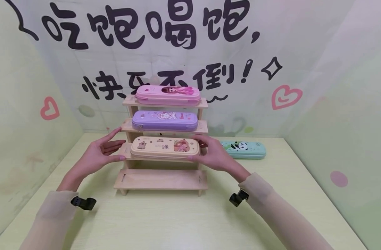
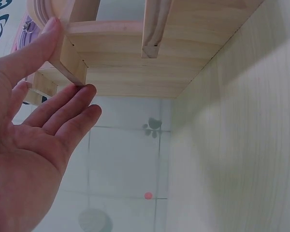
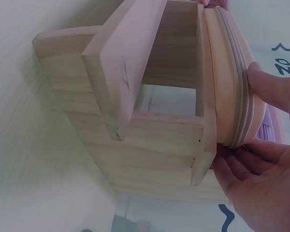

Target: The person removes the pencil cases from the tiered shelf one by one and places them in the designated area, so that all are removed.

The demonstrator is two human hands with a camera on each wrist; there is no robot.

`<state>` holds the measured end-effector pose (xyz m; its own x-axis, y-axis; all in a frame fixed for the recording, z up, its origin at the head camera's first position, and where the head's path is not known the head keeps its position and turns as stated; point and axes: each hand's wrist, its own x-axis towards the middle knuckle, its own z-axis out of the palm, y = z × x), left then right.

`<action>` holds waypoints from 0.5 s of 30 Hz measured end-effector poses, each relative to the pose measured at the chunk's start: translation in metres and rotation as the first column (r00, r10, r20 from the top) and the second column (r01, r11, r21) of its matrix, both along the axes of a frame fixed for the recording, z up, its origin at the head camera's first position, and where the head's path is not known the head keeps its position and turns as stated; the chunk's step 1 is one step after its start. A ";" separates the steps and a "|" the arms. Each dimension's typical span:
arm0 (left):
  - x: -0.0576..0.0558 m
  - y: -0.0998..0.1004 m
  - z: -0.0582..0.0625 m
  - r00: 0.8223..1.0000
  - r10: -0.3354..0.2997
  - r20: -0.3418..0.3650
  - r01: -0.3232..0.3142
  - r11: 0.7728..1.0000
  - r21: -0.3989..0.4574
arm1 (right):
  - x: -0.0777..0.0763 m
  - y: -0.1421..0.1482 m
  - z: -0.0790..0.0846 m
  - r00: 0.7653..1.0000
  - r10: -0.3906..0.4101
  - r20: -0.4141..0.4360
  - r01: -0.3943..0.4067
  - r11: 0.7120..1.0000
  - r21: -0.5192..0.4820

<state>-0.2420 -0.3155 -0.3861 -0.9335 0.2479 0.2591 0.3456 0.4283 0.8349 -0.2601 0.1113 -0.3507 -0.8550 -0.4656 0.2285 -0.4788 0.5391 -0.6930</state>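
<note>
The right hand (image 1: pixel 210 153) grips a cream pencil case (image 1: pixel 159 147) on a wooden shelf (image 1: pixel 160 180); the left hand (image 1: pixel 94 156), fingers extended, touches the shelf.

Here's the stepped stand (image 1: pixel 160 184) on the bench (image 1: pixel 152 222), wall (image 1: pixel 249 93) behind! Up on the top shelf (image 1: pixel 204 102), the first case (image 1: pixel 168 95); one step down and nearer, the second case (image 1: pixel 165 121); nearer again, on the third shelf (image 1: pixel 126 151), the third case (image 1: pixel 162 147), above and behind the bottom shelf (image 1: pixel 162 176). Left hand (image 1: pixel 98 152) at that third shelf's left end, right hand (image 1: pixel 211 152) at the third case's right! Beyond the right hand, a fourth case (image 1: pixel 254 150), right of the stand.
</note>
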 end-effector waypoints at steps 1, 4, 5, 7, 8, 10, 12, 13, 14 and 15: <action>0.000 0.000 0.000 1.000 0.000 0.000 0.000 1.000 0.001 | 0.000 0.001 0.000 1.000 0.001 0.002 -0.001 1.000 -0.004; 0.000 -0.001 0.000 1.000 -0.002 -0.002 0.002 1.000 0.002 | -0.001 0.002 -0.001 1.000 0.002 0.017 -0.001 1.000 -0.021; 0.000 -0.001 0.000 1.000 -0.003 -0.002 0.003 1.000 0.004 | -0.001 0.003 -0.001 1.000 0.006 0.019 -0.005 1.000 -0.028; 0.000 -0.001 0.001 1.000 -0.003 -0.004 0.003 1.000 0.005 | -0.001 0.003 -0.001 1.000 0.013 0.028 -0.012 0.999 -0.036; 0.000 -0.001 0.001 1.000 -0.003 -0.005 0.003 1.000 0.005 | -0.001 0.003 0.000 0.999 0.016 0.031 -0.015 0.999 -0.036; 0.000 0.000 0.001 1.000 -0.005 -0.003 0.005 1.000 0.008 | -0.001 0.003 0.000 0.999 0.023 0.032 -0.022 0.999 -0.026; 0.000 0.000 0.000 1.000 -0.008 -0.001 0.008 1.000 0.009 | -0.002 0.002 0.001 0.999 0.024 0.038 -0.024 1.000 -0.014; 0.000 0.000 0.000 1.000 -0.008 -0.001 0.008 1.000 0.008 | -0.002 0.002 0.001 0.999 0.024 0.042 -0.024 1.000 -0.007; 0.000 0.000 0.000 1.000 -0.009 0.000 0.009 1.000 0.009 | -0.002 0.002 0.002 0.999 0.025 0.045 -0.025 1.000 -0.004; 0.000 0.000 0.000 1.000 -0.010 0.002 0.010 1.000 0.012 | -0.001 0.002 0.002 0.999 0.025 0.048 -0.025 1.000 -0.002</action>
